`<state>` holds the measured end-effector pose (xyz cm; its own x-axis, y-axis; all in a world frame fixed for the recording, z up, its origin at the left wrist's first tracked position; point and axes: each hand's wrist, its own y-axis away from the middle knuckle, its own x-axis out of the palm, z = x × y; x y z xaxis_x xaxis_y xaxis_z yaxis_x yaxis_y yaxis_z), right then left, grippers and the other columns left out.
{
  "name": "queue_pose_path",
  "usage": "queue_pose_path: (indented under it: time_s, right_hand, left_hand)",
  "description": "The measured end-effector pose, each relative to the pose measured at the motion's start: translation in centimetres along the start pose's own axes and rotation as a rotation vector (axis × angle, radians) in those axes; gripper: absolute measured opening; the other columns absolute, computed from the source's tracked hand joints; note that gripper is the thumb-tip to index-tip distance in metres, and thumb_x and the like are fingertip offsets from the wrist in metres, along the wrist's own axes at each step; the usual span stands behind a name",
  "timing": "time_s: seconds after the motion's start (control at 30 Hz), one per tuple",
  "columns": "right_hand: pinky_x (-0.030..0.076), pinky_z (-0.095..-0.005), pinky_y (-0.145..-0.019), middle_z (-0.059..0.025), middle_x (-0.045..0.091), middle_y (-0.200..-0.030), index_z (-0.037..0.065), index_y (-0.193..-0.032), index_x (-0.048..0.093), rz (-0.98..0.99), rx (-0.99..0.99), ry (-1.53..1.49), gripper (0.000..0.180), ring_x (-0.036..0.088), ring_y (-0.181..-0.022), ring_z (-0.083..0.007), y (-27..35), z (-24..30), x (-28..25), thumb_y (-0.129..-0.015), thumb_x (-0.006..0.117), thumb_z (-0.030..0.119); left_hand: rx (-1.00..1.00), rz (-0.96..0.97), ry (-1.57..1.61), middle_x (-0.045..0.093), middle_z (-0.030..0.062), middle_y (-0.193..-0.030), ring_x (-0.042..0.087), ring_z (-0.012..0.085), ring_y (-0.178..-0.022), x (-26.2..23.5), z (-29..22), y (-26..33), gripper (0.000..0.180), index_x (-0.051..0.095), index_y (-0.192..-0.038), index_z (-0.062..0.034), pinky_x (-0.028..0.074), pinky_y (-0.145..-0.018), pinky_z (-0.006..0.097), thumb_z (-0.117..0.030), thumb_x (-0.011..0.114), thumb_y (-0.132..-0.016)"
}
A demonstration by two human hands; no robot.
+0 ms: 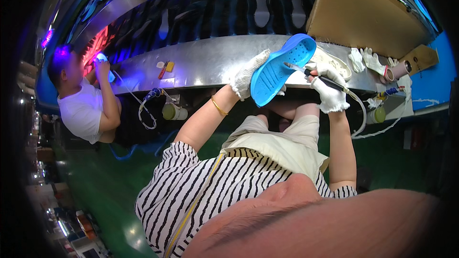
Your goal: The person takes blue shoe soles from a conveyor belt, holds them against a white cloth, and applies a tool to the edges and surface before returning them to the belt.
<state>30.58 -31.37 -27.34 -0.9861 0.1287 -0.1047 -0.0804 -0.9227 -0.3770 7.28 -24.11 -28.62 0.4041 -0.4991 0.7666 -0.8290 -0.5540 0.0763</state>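
Note:
A bright blue slip-on shoe [272,74] is tilted above the metal bench, its ridged, hole-dotted inner side facing up. My left hand [248,75], in a white knit glove, grips it along the left edge. My right hand [331,93], gloved too but with some fingertips bare, is closed round a pen-like tool [327,81] with a dark handle and a slim metal shaft. Its tip reaches over the inside of the shoe; whether it touches cannot be made out. A pale tube [359,102] runs from the handle's rear. Behind the right hand lies a cream-white shoe [337,59].
Beyond the metal bench [210,59] runs a dark conveyor [215,12] carrying several soles. A cardboard sheet [368,16] stands back right, near white gloves [370,59] and a pinkish cup [400,69]. Red-and-yellow tools [167,68] lie left. A co-worker [86,100] sits far left.

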Motion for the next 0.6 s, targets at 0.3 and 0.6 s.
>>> queue_pose_path:
  time_s: [0.3, 0.6]
  right_hand:
    - [0.047, -0.0324, -0.074, -0.0103, 0.059, -0.081, 0.002, -0.077, 0.054, 0.352, -0.436, 0.226, 0.02, 0.059, -0.079, -0.025, -0.9, 4.9, 1.7, -0.061, 0.059, -0.01]
    - [0.047, -0.0253, -0.072, -0.0069, 0.057, -0.092, 0.002, -0.089, 0.056, -0.24, -0.128, -0.273, 0.018, 0.058, -0.079, -0.0141, 0.6, 2.0, -3.5, -0.076, 0.062, -0.008]
  left_hand:
    - [0.277, -0.172, -0.075, 0.057, 0.0185, -0.115, 0.063, 0.0291, -0.095, 0.0, -2.1, 0.6, 0.06, 0.04, -0.132, -0.0012, 0.052, -0.083, 0.046, -0.048, 0.036, -0.095]
    - [0.673, 0.21, -0.452, 0.051, 0.0241, -0.117, 0.06, 0.0338, -0.098, 9.4, -17.4, 0.6, 0.089, 0.028, -0.137, -0.0024, 0.051, -0.087, 0.05, -0.072, 0.035, -0.082]
